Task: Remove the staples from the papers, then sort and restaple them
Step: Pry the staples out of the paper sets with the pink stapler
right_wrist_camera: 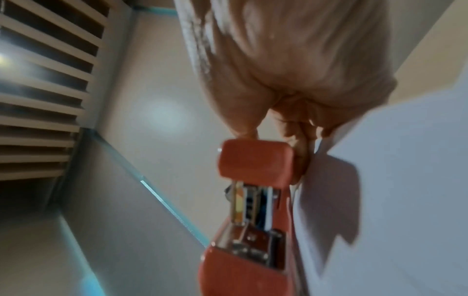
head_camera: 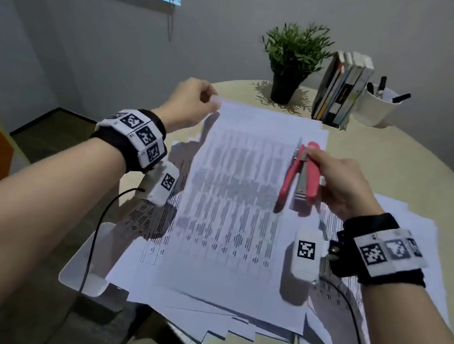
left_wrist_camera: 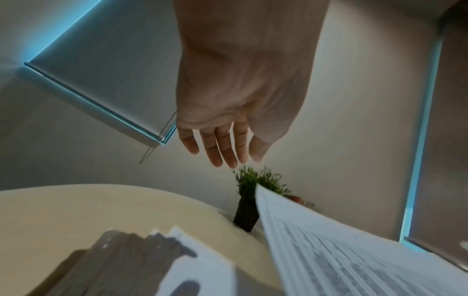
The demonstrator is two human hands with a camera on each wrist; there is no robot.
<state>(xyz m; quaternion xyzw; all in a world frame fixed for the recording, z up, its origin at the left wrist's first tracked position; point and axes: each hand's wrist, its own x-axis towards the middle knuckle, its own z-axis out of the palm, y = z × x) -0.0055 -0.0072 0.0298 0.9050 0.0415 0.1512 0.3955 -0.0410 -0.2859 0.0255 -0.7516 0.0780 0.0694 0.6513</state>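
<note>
A printed set of papers point(head_camera: 229, 202) is raised over a spread of loose sheets point(head_camera: 408, 229) on the round table point(head_camera: 402, 159). My left hand point(head_camera: 198, 101) is at the set's far left corner. The left wrist view shows its fingers point(left_wrist_camera: 222, 144) straight and bare, just above the lifted corner of the papers point(left_wrist_camera: 341, 250). My right hand point(head_camera: 343, 185) grips a pink stapler point(head_camera: 302, 172) over the set's right side. The stapler's two halves stand apart at the near end. In the right wrist view the stapler point(right_wrist_camera: 253, 160) sits right beside the paper point(right_wrist_camera: 405, 180).
A potted plant point(head_camera: 292, 59), a row of upright books point(head_camera: 341, 89) and a white cup of pens point(head_camera: 377, 107) stand at the back of the table. A white tray point(head_camera: 82, 273) pokes out from under the sheets at the near left edge. Cables hang from both wrists.
</note>
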